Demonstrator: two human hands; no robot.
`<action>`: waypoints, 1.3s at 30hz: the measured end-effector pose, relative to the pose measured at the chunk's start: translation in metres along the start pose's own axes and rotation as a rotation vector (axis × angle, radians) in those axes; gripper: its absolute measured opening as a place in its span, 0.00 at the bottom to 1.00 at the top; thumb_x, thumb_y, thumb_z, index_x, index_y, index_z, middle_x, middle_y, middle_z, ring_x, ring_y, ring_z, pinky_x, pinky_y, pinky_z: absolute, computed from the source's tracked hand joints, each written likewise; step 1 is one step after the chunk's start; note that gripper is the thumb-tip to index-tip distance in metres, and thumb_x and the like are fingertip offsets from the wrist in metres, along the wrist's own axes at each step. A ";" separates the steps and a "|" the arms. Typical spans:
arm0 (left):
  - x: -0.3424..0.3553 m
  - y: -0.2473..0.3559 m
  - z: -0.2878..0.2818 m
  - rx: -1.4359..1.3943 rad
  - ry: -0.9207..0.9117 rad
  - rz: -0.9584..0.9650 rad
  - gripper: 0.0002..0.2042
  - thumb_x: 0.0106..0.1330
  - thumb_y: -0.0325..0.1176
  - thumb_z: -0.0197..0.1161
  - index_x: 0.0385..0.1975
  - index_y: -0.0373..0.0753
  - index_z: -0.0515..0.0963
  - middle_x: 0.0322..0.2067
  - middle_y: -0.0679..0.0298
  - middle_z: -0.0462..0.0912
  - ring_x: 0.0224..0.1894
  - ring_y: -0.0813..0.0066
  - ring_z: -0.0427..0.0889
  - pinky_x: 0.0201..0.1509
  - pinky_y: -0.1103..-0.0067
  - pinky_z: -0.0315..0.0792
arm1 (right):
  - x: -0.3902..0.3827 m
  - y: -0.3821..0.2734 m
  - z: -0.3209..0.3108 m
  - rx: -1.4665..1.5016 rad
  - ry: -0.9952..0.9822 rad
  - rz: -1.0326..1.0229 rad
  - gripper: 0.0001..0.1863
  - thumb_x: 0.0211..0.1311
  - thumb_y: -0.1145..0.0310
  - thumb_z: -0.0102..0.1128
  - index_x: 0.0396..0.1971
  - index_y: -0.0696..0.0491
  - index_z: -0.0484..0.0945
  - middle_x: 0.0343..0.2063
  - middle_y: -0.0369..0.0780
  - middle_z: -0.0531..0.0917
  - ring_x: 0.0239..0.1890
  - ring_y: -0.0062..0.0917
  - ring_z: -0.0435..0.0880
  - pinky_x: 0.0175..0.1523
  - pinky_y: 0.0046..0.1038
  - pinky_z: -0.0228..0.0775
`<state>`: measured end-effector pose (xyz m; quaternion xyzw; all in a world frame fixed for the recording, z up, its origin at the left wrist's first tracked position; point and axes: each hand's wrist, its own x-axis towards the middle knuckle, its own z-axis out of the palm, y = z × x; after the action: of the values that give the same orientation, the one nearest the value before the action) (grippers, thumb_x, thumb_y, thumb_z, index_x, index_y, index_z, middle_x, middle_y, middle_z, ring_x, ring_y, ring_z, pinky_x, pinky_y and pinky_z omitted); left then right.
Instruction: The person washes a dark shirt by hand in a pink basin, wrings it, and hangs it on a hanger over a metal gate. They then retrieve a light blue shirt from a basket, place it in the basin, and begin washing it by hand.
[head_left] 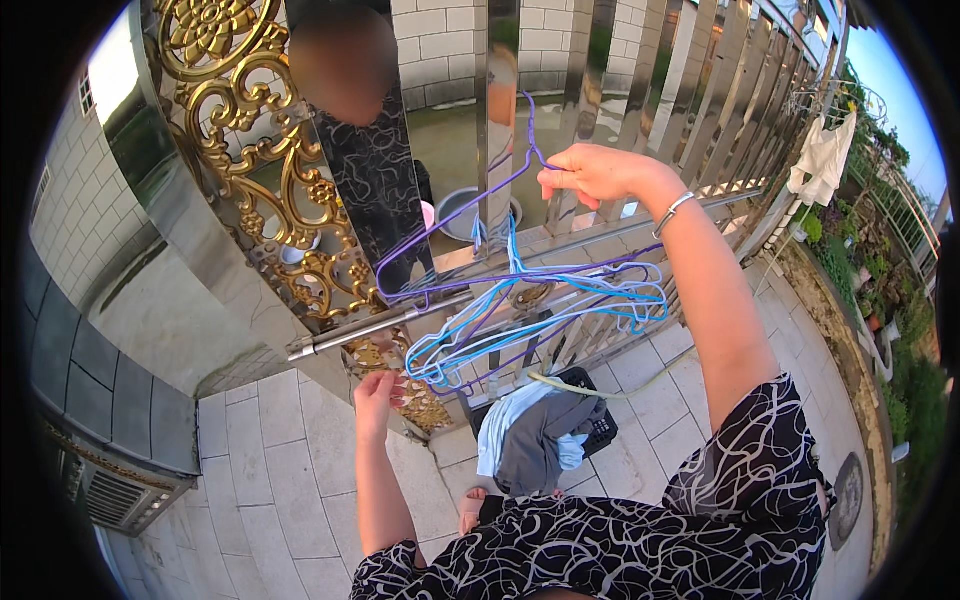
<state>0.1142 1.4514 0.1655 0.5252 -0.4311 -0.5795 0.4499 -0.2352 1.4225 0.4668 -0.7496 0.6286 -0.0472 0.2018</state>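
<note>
My right hand, at upper centre, grips a purple plastic hanger just below its hook, holding it out level with the metal gate. A bunch of light blue, white and purple hangers hangs on the gate's lower rail beneath it. My left hand is beside the bunch's left end, fingers apart and loosely curved, with nothing visible in them. Below, a black plastic basket holds light blue and grey cloth.
A polished gate panel reflects a person in a patterned top. Basins stand beyond the bars. A pale garment hangs at right near potted plants. A dark tiled wall borders the left; a pale hose crosses above the paving.
</note>
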 end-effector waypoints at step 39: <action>-0.104 0.105 0.279 0.569 -0.885 0.371 0.16 0.65 0.38 0.49 0.16 0.37 0.67 0.08 0.71 0.64 0.11 0.85 0.60 0.16 0.84 0.57 | -0.266 0.132 0.098 -0.381 0.431 0.044 0.56 0.25 0.48 0.70 0.59 0.51 0.52 0.52 0.46 0.61 0.51 0.37 0.62 0.52 0.37 0.52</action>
<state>-0.1516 1.5371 0.3122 0.2478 -0.8035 -0.5168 0.1608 -0.3800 1.6849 0.3780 -0.7330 0.6706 -0.0821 -0.0797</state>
